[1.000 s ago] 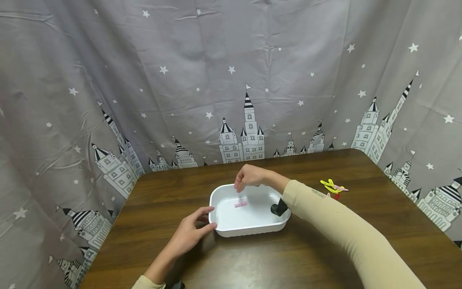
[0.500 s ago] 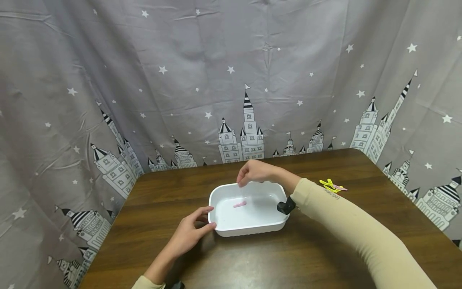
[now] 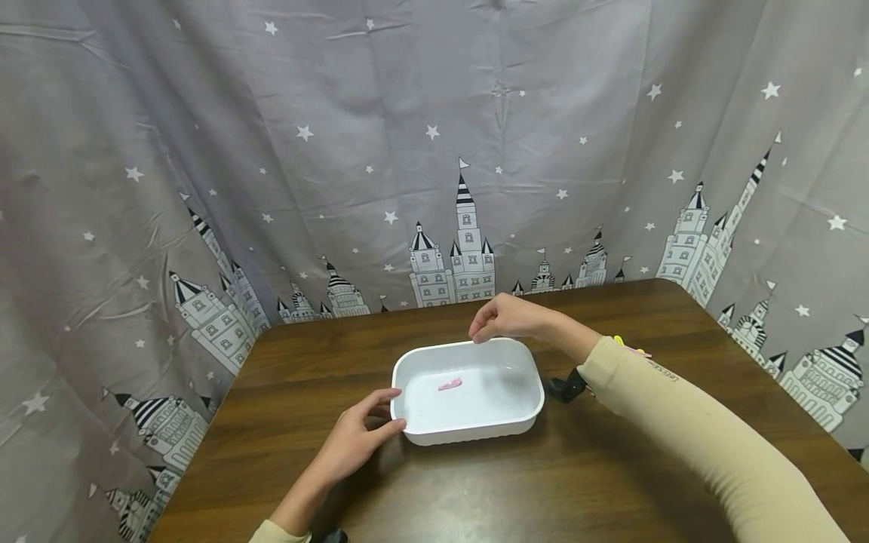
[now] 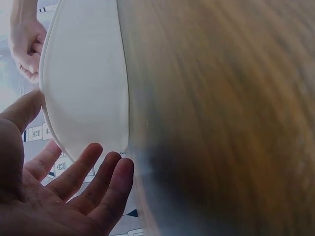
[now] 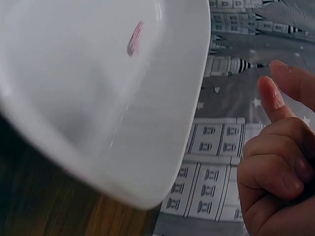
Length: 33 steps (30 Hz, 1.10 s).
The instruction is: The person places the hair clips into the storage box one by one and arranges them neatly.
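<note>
A white tray (image 3: 468,436) sits mid-table with one pink clip (image 3: 450,384) lying on its floor. My left hand (image 3: 390,413) rests against the tray's near left corner, thumb above and fingers along the wall, straight and relaxed; the left wrist view shows the left hand (image 4: 74,196) spread beside the tray (image 4: 83,73). My right hand (image 3: 478,333) hovers over the tray's far rim, fingers loosely curled, holding nothing. In the right wrist view the right hand (image 5: 280,162) is beyond the tray (image 5: 98,98), and the clip (image 5: 134,38) lies inside.
Yellow and pink clips (image 3: 627,347) lie on the brown table (image 3: 475,490) at the right, mostly hidden by my right sleeve. A grey castle-print curtain (image 3: 434,151) closes in the back and both sides.
My right hand has lifted out of the tray and drifted right, toward the far rim. The pink clip stays on the tray floor. The left hand has not moved.
</note>
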### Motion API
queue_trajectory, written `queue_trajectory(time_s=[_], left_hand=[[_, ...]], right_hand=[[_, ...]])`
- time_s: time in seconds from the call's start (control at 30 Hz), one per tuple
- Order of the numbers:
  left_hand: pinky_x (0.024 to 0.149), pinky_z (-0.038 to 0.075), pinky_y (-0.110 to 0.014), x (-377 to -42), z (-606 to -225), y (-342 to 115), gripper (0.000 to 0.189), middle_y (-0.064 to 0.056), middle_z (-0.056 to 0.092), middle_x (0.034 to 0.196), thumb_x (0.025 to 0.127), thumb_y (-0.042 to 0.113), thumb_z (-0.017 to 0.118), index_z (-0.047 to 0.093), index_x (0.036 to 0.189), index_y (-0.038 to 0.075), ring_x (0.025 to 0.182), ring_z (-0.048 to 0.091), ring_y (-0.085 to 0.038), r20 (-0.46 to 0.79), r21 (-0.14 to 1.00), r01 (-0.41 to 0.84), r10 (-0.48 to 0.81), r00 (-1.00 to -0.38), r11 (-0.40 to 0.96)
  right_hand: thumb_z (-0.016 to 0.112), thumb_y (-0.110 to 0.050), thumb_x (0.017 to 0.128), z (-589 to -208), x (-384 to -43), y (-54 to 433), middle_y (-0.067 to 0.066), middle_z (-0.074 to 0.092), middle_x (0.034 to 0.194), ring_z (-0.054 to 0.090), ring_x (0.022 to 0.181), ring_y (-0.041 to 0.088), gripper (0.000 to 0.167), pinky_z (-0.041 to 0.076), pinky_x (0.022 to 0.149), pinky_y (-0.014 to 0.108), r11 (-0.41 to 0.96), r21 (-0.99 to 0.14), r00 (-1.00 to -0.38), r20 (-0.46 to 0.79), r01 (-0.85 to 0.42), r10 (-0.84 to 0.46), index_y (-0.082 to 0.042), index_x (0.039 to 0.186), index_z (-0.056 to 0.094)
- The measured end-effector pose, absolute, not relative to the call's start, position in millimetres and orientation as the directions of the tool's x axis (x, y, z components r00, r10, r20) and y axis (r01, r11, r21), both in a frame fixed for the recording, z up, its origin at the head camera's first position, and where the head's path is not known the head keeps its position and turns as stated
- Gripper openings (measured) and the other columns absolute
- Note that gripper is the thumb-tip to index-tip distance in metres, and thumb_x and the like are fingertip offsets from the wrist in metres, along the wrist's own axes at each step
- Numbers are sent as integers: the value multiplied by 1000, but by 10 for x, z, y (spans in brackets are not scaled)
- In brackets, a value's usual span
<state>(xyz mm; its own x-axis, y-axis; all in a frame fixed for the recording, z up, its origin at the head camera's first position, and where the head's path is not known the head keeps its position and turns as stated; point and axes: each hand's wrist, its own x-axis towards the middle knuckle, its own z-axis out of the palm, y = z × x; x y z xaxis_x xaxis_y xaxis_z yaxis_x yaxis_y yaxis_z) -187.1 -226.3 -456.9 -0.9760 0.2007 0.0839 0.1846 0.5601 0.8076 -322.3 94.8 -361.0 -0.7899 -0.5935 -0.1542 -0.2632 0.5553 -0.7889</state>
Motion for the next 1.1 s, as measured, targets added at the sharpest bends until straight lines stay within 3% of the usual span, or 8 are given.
queue_trajectory(time_s=[0.1, 0.23, 0.3, 0.57, 0.8, 0.87, 0.97, 1.1], left_hand=[[85, 54, -34, -1863, -4571, -2275, 48, -9, 71, 106, 89, 22, 78, 62, 134, 15, 96, 68, -18, 78, 811, 175, 193, -978, 559], [85, 54, -34, -1861, -4571, -2279, 48, -7, 71, 106, 89, 22, 78, 62, 134, 16, 96, 68, -17, 78, 811, 174, 192, -978, 558], [85, 54, -34, -1862, -4568, -2277, 49, -5, 71, 106, 89, 22, 78, 62, 134, 16, 96, 68, -18, 80, 810, 177, 193, -978, 559], [84, 55, -34, -1858, -4553, -2276, 49, -7, 71, 106, 89, 22, 78, 61, 135, 16, 96, 69, -20, 72, 810, 169, 191, -979, 561], [87, 55, -35, -1866, -4566, -2282, 49, -8, 71, 107, 89, 22, 78, 61, 135, 16, 98, 68, -18, 79, 812, 179, 199, -977, 556], [88, 55, -36, -1868, -4565, -2279, 49, -9, 71, 108, 89, 22, 78, 61, 135, 15, 99, 68, -18, 80, 813, 182, 204, -976, 553], [89, 54, -37, -1866, -4560, -2274, 49, -10, 71, 109, 89, 22, 78, 61, 135, 15, 99, 68, -18, 81, 814, 182, 204, -976, 551], [89, 54, -37, -1866, -4558, -2270, 49, -11, 71, 109, 89, 22, 78, 61, 135, 15, 99, 68, -19, 75, 816, 177, 203, -976, 550]], right_hand=[[75, -21, 89, -3619, -3226, 1044, -1, 71, 88, 56, 75, 13, 18, 45, 71, 30, 553, -792, -802, -143, -259, -580, -10, 104, 76], [76, -22, 90, -3603, -3219, 1189, -4, 54, 65, 36, 50, 11, 17, 32, 52, 29, 552, -804, -818, -155, -221, -553, -13, 103, 76], [75, -23, 90, -3582, -3207, 1270, -3, 49, 62, 29, 44, 11, 18, 27, 47, 28, 552, -810, -826, -164, -199, -539, -14, 105, 75], [74, -25, 91, -3568, -3185, 1576, -3, 57, 71, 28, 42, 10, 23, 28, 47, 28, 543, -820, -851, -147, -180, -505, -11, 110, 74], [73, -25, 91, -3590, -3149, 1783, -8, 35, 53, 26, 42, 10, 27, 25, 45, 25, 542, -828, -869, -154, -146, -470, -7, 111, 72], [73, -26, 92, -3604, -3137, 1852, -7, 35, 54, 26, 42, 10, 27, 26, 45, 26, 547, -827, -878, -158, -133, -453, -7, 112, 72], [73, -28, 92, -3640, -3119, 1962, -5, 48, 63, 28, 45, 12, 27, 28, 46, 26, 554, -824, -891, -155, -121, -426, -9, 112, 73], [75, -31, 91, -3697, -3091, 2107, 1, 65, 89, 31, 49, 12, 31, 31, 49, 27, 535, -840, -902, -163, -86, -400, -9, 113, 72]])
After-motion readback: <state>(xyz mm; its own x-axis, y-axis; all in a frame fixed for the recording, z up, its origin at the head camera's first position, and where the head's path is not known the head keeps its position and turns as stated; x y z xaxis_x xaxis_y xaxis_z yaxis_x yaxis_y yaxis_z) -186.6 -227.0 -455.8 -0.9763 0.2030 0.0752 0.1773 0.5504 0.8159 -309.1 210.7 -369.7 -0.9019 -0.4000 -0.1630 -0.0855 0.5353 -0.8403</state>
